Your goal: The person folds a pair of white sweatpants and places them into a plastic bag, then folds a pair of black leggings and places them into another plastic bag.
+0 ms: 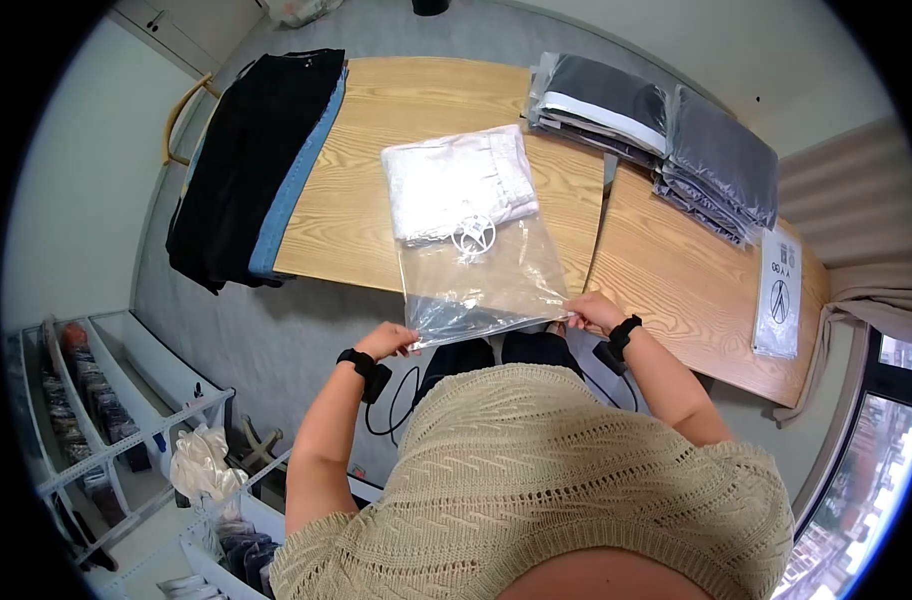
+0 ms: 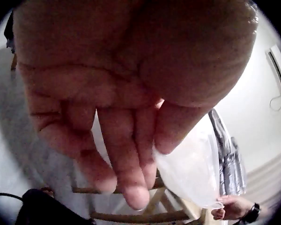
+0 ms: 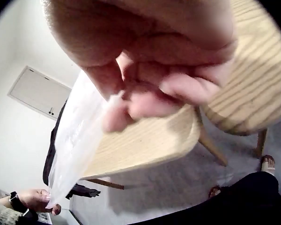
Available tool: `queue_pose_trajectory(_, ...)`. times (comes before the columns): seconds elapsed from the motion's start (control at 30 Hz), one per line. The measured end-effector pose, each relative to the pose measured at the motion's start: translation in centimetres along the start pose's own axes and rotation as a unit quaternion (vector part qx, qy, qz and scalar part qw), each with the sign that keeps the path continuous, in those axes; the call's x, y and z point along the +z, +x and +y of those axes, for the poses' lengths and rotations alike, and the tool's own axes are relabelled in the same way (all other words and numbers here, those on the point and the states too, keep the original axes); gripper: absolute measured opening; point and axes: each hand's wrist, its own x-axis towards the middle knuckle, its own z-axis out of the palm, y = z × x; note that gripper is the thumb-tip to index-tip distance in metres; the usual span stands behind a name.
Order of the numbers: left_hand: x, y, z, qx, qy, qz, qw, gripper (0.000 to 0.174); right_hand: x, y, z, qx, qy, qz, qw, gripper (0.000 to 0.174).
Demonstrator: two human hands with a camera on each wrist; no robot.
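Observation:
A clear plastic bag (image 1: 486, 270) with a white star-in-circle print stretches off the table's front edge toward the person. Folded white clothing (image 1: 461, 180) fills its far end, on the wooden table. The left hand (image 1: 388, 341) pinches the bag's near left corner, and the right hand (image 1: 594, 312) pinches its near right corner, so the near edge is drawn out between them. In the left wrist view, the bag (image 2: 192, 168) runs from between thumb and fingers of the left hand (image 2: 117, 108). The right wrist view has the right hand (image 3: 145, 70) gripping a corner of the bag (image 3: 75, 145).
Black trousers (image 1: 251, 160) lie over blue denim at the table's left end. Stacks of bagged dark clothing (image 1: 716, 155) stand at the back right. A flat printed packet (image 1: 778, 290) lies on the right table (image 1: 676, 270). Storage bins (image 1: 106, 400) stand on the lower left.

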Motion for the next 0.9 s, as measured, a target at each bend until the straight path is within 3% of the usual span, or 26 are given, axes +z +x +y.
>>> queue_pose_trajectory(0.07, -0.4, -0.2, 0.2, 0.017, 0.046, 0.003, 0.999, 0.037, -0.2, 0.6, 0.0, 0.016, -0.114, 0.005, 0.993, 0.033)
queue_pose_trajectory(0.1, -1.0, 0.0, 0.5, 0.054, 0.02, 0.068, 0.996, 0.036, -1.0, 1.3, -0.6, -0.014, -0.169, 0.02, 0.985, 0.03)
queue_pose_trajectory(0.13, -1.5, 0.2, 0.9, 0.089, -0.005, 0.132, 0.987, 0.036, -1.3, 2.5, -0.8, -0.01, -0.167, 0.016, 0.986, 0.03)
queue_pose_trajectory(0.2, -3.2, 1.5, 2.0, 0.094, -0.061, 0.172, 0.979, 0.039, -1.8, 5.1, -1.3, -0.125, 0.002, 0.09, 0.988, 0.028)
queue_pose_trajectory(0.27, -3.8, 2.7, 4.1, 0.139, -0.139, 0.205, 0.959, 0.043, -1.3, 6.2, -5.0, -0.118, -0.033, 0.044, 0.992, 0.029)
queue_pose_trajectory(0.4, -5.3, 6.7, 5.9, 0.126, -0.222, 0.211, 0.944, 0.044, 1.4, 9.1, -10.0, -0.118, -0.005, 0.011, 0.993, 0.037)
queue_pose_trajectory(0.43, -5.8, 7.7, 5.9, 0.098, -0.264, 0.187, 0.941, 0.043, 2.6, 8.4, -11.7, -0.075, 0.069, 0.002, 0.995, 0.043)
queue_pose_trajectory(0.53, -7.3, 9.5, 6.9, 0.033, -0.266, 0.142, 0.953, 0.046, 2.4, 14.3, -10.0, -0.099, 0.086, 0.009, 0.991, 0.049)
queue_pose_trajectory(0.67, -6.7, 10.9, 7.7, 0.063, -0.327, 0.126, 0.934, 0.051, 2.6, 13.6, -11.6, -0.011, 0.067, -0.008, 0.998, 0.054)
queue_pose_trajectory(0.73, -6.2, 10.9, 7.7, 0.085, -0.316, 0.146, 0.934, 0.045, 2.4, 14.9, -10.5, 0.006, 0.074, -0.02, 0.997, 0.045)
queue_pose_trajectory(0.8, -6.1, 11.6, 7.1, 0.104, -0.336, 0.129, 0.927, 0.036, 2.9, 14.6, -9.7, -0.11, 0.185, -0.036, 0.976, 0.033)
queue_pose_trajectory(0.9, -5.8, 11.4, 6.9, 0.085, -0.29, 0.168, 0.938, 0.027, 3.4, 14.8, -8.9, -0.129, 0.2, 0.009, 0.971, 0.028)
